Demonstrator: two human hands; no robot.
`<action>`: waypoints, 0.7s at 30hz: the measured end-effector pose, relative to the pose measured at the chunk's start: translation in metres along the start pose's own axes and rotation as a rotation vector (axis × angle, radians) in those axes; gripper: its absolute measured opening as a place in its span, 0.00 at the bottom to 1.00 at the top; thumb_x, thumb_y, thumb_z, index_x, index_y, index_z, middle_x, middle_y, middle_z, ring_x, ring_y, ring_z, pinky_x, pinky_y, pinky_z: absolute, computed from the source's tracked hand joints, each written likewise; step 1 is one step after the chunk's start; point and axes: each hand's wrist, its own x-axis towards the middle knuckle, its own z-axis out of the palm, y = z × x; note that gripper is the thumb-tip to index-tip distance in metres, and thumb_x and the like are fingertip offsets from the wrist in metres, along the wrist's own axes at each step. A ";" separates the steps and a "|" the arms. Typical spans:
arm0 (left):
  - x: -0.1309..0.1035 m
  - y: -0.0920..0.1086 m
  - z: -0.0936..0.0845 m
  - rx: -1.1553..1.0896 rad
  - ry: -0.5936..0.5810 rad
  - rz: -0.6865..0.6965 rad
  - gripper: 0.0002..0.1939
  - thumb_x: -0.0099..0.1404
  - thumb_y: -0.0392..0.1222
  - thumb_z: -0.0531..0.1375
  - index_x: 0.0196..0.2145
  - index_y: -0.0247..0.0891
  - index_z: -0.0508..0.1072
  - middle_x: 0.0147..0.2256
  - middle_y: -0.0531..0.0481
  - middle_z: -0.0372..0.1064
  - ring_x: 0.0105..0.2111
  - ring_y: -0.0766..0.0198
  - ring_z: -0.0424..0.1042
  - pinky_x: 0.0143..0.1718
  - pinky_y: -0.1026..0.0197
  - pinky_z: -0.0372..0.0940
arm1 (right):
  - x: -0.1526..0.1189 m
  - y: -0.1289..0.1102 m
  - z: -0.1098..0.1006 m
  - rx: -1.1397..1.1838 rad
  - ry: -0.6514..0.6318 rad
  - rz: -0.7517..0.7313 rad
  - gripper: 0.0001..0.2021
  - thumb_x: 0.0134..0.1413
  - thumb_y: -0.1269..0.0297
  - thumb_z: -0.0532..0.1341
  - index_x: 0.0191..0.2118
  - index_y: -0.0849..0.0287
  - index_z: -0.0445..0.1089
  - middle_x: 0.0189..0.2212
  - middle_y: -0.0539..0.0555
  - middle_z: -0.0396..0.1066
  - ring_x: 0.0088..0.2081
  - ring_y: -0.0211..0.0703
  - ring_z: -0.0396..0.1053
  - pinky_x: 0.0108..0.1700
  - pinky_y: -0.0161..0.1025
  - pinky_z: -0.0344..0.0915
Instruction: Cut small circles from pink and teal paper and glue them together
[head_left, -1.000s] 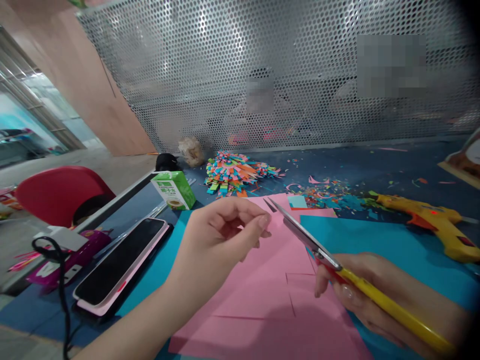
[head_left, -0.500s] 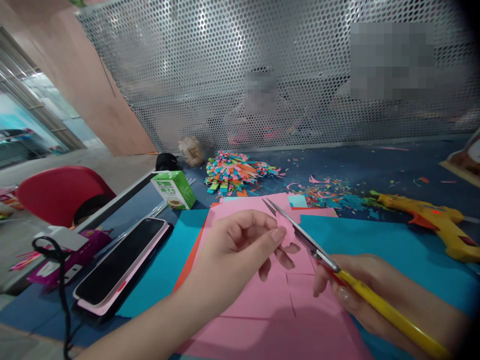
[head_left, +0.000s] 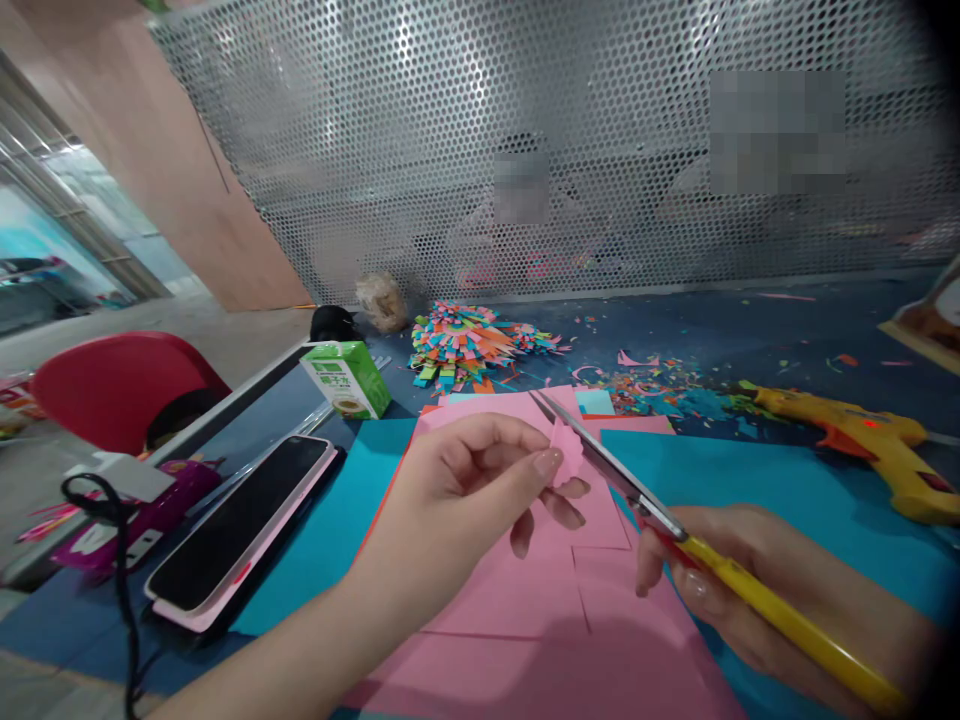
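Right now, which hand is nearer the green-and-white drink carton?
Left. The left hand, pinching a small pink paper piece, is right of the carton, nearer the camera; the right hand, gripping yellow-handled metal scissors, is much farther right.

On my feed, the left hand [head_left: 480, 490] and its slender forearm [head_left: 322, 640] are bare, the thumbnail [head_left: 549, 461] smoothly rounded. I see the right hand [head_left: 750, 540] bare too, one nail [head_left: 697, 588] catching a glossy highlight.
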 end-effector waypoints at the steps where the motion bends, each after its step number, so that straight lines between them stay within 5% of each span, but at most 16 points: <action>1: 0.000 0.000 -0.001 0.006 0.005 0.008 0.07 0.59 0.39 0.65 0.27 0.35 0.71 0.23 0.50 0.74 0.21 0.67 0.74 0.18 0.71 0.62 | -0.001 -0.001 0.000 -0.004 0.002 0.003 0.25 0.59 0.40 0.50 0.25 0.58 0.63 0.19 0.44 0.49 0.20 0.34 0.44 0.21 0.34 0.43; 10: 0.001 0.001 -0.011 0.114 0.107 0.152 0.03 0.61 0.36 0.63 0.29 0.36 0.75 0.22 0.53 0.74 0.22 0.68 0.73 0.18 0.71 0.64 | -0.003 -0.012 0.000 0.163 0.036 0.163 0.29 0.50 0.30 0.52 0.22 0.54 0.56 0.15 0.41 0.46 0.15 0.31 0.45 0.15 0.33 0.39; 21: 0.007 -0.001 -0.013 0.172 0.147 0.249 0.03 0.62 0.35 0.62 0.33 0.38 0.77 0.23 0.55 0.71 0.21 0.72 0.68 0.19 0.72 0.63 | 0.002 -0.006 -0.006 0.118 0.066 0.205 0.27 0.53 0.35 0.52 0.23 0.55 0.64 0.12 0.41 0.47 0.13 0.32 0.45 0.14 0.34 0.44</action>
